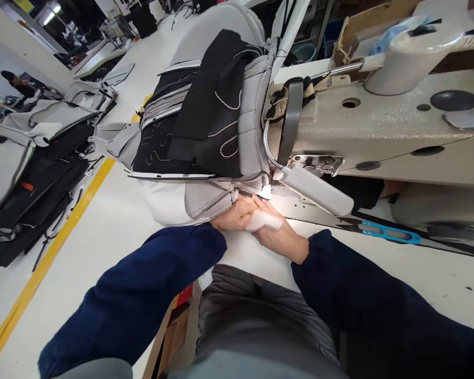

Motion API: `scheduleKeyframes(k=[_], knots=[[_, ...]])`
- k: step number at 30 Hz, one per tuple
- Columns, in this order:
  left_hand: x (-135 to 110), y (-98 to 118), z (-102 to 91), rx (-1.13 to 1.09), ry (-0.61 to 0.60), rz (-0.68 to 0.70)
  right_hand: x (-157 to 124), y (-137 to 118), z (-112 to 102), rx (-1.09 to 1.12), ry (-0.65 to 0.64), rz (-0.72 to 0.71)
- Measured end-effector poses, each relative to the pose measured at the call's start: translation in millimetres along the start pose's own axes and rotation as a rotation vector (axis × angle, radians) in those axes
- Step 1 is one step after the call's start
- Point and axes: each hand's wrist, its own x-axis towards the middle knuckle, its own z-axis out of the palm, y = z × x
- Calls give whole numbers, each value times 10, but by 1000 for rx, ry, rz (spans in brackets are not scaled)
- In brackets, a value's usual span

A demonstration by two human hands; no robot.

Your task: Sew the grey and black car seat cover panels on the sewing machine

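Note:
A grey mesh and black fabric seat cover (pixel 255 121) lies bunched beside the sewing machine (pixel 379 121), its lower edge reaching the needle area. My left hand (pixel 233 215) is closed on this lower edge, fingers bent and partly hidden by the fabric. Close by on the right, my right hand (pixel 280 237) rests by the machine bed with fingers stretched forward and flat, their tips at the seam under the lamp's light. A white soft piece (pixel 265 221) lies across the gap between both hands. What is under the fingertips is hidden.
A grey lamp head (pixel 319 190) on a flexible metal neck hangs just right of my hands. A blue slotted part (pixel 391 231) lies at the machine's base. More covers (pixel 35 158) are piled left of the yellow tape (pixel 79 210). A person (pixel 21 87) sits far left.

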Motion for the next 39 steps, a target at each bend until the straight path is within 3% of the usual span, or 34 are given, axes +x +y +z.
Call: scheduleKeyframes(k=[2,4,8,10,13,18,22,28,34,39], knots=[[-76,94,-79,-109,-122,-7,-5,9,42,6,110,-35],[-102,157,-120,-145,-166,-71,2,-3,72,1,171,-25],[43,111,-13,181,33,-186,29,-53,95,-5,164,15],[172,13,89,316,64,-159,40,-72,95,-22,145,15],[317,-143,194,345,45,-82,45,-97,83,-64,127,18],[322,-274,215,335,27,10,20,-156,3,-140,80,120],[292,-304,248,346,84,5,-7,-187,-74,-156,52,171],[318,-289,297,405,64,38,-16,-201,-129,-168,23,187],[318,-271,310,450,53,56,-25,-190,-145,-247,67,139],[325,-314,361,465,141,103,-15,-148,-122,-288,104,115]])
